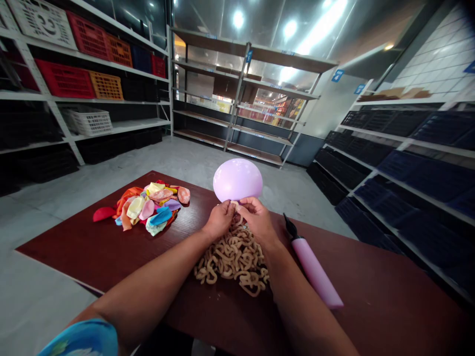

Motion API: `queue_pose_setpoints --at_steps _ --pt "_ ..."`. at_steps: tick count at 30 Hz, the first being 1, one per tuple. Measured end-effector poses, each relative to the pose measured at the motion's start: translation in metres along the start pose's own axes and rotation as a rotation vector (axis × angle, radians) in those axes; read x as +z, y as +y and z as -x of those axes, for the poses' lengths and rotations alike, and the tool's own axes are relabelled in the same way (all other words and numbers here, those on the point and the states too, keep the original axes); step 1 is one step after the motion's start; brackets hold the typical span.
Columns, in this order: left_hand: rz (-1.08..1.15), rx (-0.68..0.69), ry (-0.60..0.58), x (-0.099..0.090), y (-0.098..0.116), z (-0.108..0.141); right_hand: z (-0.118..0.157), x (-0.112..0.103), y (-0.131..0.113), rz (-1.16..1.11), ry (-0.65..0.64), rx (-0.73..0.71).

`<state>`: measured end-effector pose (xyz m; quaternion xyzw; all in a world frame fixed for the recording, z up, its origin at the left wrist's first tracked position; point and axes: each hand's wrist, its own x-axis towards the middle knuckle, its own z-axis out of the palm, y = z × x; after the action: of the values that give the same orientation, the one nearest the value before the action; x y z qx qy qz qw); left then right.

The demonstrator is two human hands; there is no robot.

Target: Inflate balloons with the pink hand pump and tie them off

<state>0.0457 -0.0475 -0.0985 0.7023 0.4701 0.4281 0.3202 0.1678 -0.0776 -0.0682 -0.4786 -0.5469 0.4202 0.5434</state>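
Note:
A light purple inflated balloon [237, 179] rests just beyond my two hands, its neck hidden by my fingers. My left hand [221, 217] is closed, thumb and fingers pinching a tan rubber band [239, 213] near the bottom of the balloon. From the other side my right hand [256, 216] pinches the same band, its index finger close against the balloon. Under both hands lies a heap of tan rubber bands [232, 257], thick and curled. To the right, a pink balloon pump [318, 274] with a black nozzle lies on the table.
A pile of uninflated balloons [148, 205] in many colours lies on the left of the dark red-brown table [378, 282]. Shelves with plastic crates [65, 79] line the left wall. A metal rack [237, 94] stands behind, and dark bins [419, 173] fill the right shelves.

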Motion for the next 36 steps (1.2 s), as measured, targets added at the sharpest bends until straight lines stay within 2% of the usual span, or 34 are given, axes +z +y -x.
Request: queue_pose_setpoints --at_steps 7,12,16,21,25,29,32,36 --pt "-0.111 0.027 -0.019 0.0 -0.005 -0.002 0.001 0.0 0.001 0.074 0.016 0.028" --pt "-0.117 0.049 -0.034 0.001 -0.01 -0.004 -0.001 -0.002 0.004 0.157 0.089 -0.042" --pt "-0.045 0.038 -0.02 0.0 -0.012 -0.004 -0.001 -0.002 0.001 0.084 0.068 0.015" --pt "0.14 0.014 -0.044 0.0 -0.014 -0.005 -0.002 -0.008 -0.002 0.006 -0.028 0.041" --pt "0.355 0.009 -0.162 -0.002 -0.01 -0.003 -0.006 -0.016 0.003 -0.076 -0.055 0.03" --pt "0.509 -0.027 -0.318 -0.006 0.0 0.002 -0.009 -0.017 0.009 -0.084 0.016 -0.005" --pt "0.577 -0.076 -0.417 -0.007 0.006 0.005 -0.008 -0.015 0.009 0.058 0.124 -0.076" --pt "0.626 -0.127 -0.516 -0.005 0.012 0.01 -0.007 -0.013 0.008 0.365 0.271 -0.216"
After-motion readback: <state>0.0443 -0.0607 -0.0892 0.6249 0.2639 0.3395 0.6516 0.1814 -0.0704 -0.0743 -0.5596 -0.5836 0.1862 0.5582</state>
